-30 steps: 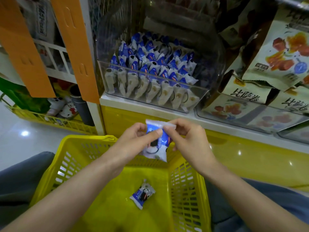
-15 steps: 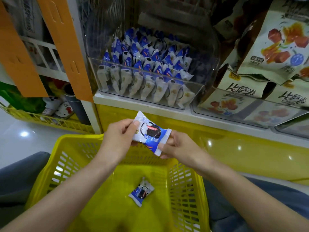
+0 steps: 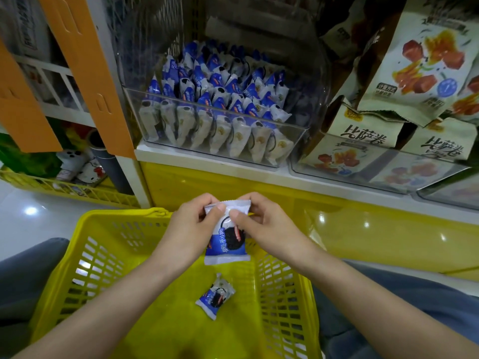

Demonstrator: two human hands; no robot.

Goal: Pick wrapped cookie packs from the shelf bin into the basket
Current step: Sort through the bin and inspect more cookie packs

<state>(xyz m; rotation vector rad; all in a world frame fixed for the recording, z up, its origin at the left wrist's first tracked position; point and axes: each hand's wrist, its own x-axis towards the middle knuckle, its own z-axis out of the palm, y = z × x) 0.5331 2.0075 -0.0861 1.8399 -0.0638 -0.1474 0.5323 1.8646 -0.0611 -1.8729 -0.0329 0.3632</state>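
Held pack (image 3: pixel 228 246): one blue-and-white wrapped cookie pack, centre of the frame, hanging upright above the far end of the basket (image 3: pixel 121 213), clear of its floor. Left hand (image 3: pixel 190 230): fingers (image 3: pixel 220 209) curled narrow, thumb and forefinger pinching the pack's upper left corner at the crimped white seal. Right hand (image 3: pixel 268 230): thumb on the pack's face just below the seal, remaining fingers curled behind its upper right corner; the two thumbs lie just beside each other. Basket: yellow slatted plastic, lower centre, between the person's grey-clad legs (image 3: pixel 26 275). Second pack (image 3: pixel 215 296): same kind, lying tilted on the basket floor, below the held one and apart from it. Bin (image 3: pixel 295 143): clear plastic, upper centre, standing on a white shelf (image 3: pixel 207 161); it holds many matching packs (image 3: pixel 215 104), standing in close rows, the front row pressed against the clear front wall. Yellow panel (image 3: pixel 363 229): glossy, beneath the shelf edge. Snack bags (image 3: pixel 425 55): pale, with printed red and orange food pictures, upper right, leaning in a neighbouring clear tray (image 3: pixel 375 182). Orange panels (image 3: pixel 85 73): two slanted strips, upper left. Low crate (image 3: pixel 64 190): yellow, at left on a shiny pale floor (image 3: pixel 26 224), holding white cartoon-printed items too small to identify.
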